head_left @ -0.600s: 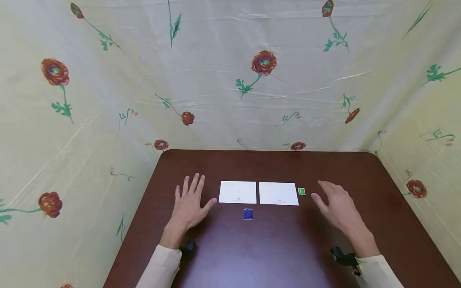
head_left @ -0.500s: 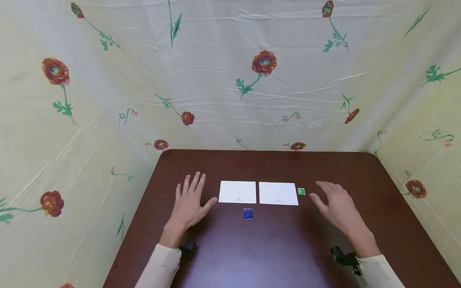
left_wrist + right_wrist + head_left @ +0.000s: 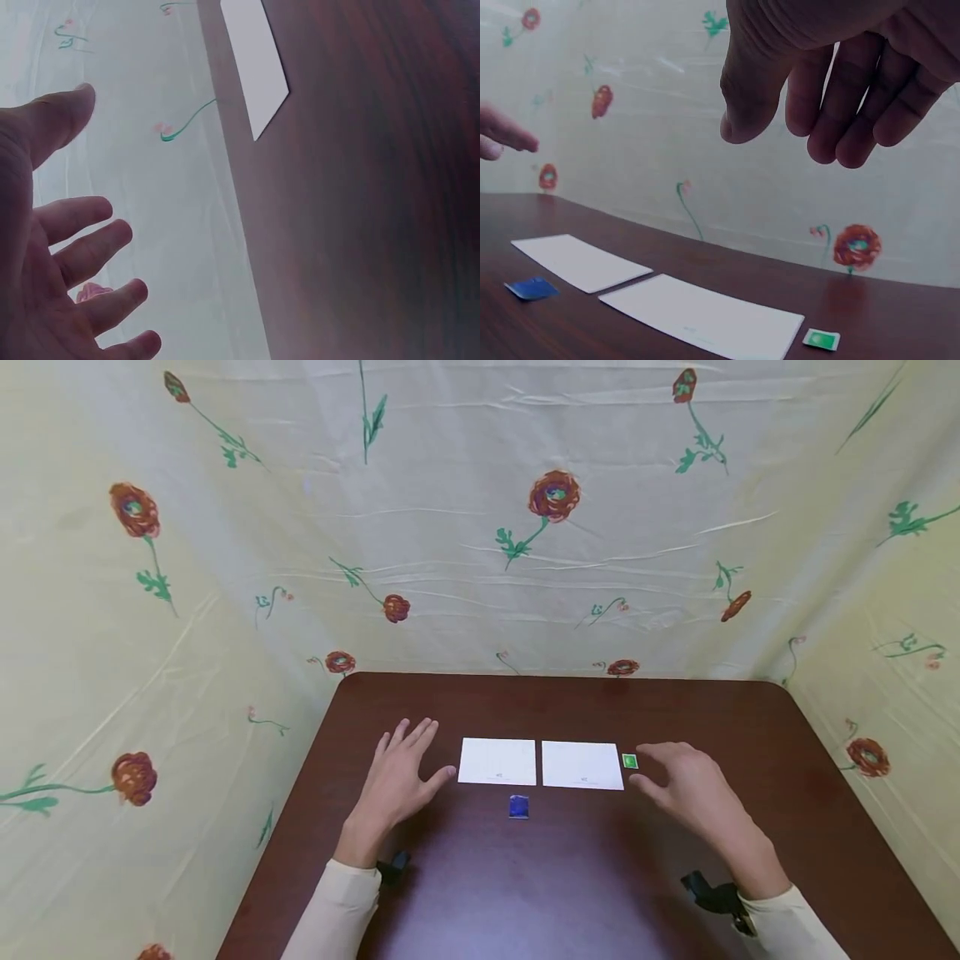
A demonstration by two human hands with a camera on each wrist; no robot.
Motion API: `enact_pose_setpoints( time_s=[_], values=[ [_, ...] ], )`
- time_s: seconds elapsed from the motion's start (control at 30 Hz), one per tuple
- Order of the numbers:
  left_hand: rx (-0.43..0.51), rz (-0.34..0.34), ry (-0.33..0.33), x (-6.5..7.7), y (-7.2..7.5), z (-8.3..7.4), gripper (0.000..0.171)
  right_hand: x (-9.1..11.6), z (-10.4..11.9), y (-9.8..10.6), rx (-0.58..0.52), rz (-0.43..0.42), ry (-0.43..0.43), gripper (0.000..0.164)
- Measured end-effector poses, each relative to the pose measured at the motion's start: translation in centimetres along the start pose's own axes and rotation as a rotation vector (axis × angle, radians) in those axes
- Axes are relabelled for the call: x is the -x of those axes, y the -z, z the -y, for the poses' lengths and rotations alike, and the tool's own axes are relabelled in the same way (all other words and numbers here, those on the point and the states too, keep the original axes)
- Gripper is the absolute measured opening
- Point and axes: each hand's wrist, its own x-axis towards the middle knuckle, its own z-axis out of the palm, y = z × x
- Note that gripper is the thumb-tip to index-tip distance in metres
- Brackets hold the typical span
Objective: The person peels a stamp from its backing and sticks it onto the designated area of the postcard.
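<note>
Two white cards (image 3: 497,762) (image 3: 582,766) lie side by side on the brown table, each with faint small print near its lower edge. Just right of the right-hand card is a small green stamp-like square (image 3: 629,762) with a white border. A small blue square (image 3: 518,807) lies in front of the left card; its edge curls up slightly in the right wrist view. My left hand (image 3: 399,785), fingers spread, hovers left of the cards and holds nothing. My right hand (image 3: 693,789) is in the air beside the green square, fingers loosely bent downward, holding nothing.
The brown table (image 3: 525,885) has rounded far corners. A pale curtain (image 3: 450,527) printed with red flowers hangs behind it and along both sides. A dark wrist camera mount (image 3: 712,893) sits on the right wrist, another (image 3: 393,867) on the left.
My right hand has moved left, closer to the green square. The left hand has turned a little and its fingers have drawn closer together. The cards and both squares stay put.
</note>
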Motion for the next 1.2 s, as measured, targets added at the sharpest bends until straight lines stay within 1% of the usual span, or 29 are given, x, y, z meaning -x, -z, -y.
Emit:
enact_pose_setpoints(
  time_s=[0.23, 0.43, 0.67, 0.77, 0.9, 1.0, 1.2],
  values=[
    [0.014, 0.015, -0.009, -0.8, 0.3, -0.7, 0.081, -0.7, 1.7, -0.3, -0.022, 0.019, 0.035, 0.037],
    [0.033, 0.063, -0.017, -1.5, 0.2, -1.0, 0.084, -1.3, 2.8, -0.9, -0.046, 0.023, 0.067, 0.04],
    [0.059, 0.099, -0.02, -1.9, -0.2, -1.2, 0.084, -1.9, 3.9, -1.9, -0.035, 0.028, 0.098, 0.041],
    [0.065, 0.12, -0.016, -2.0, -0.5, -1.3, 0.085, -2.1, 4.3, -2.3, -0.051, 0.033, 0.108, 0.039],
    [0.072, 0.156, -0.005, -2.3, -0.9, -1.2, 0.084, -2.3, 4.7, -2.9, -0.063, 0.062, 0.105, 0.039],
    [0.077, 0.18, -0.006, -2.5, -1.4, -1.2, 0.08, -2.4, 5.0, -3.4, -0.07, 0.083, 0.101, 0.04],
    [0.059, 0.208, -0.024, -2.9, -2.4, -1.1, 0.076, -2.6, 5.5, -4.6, -0.061, 0.121, 0.099, 0.04]
  ],
)
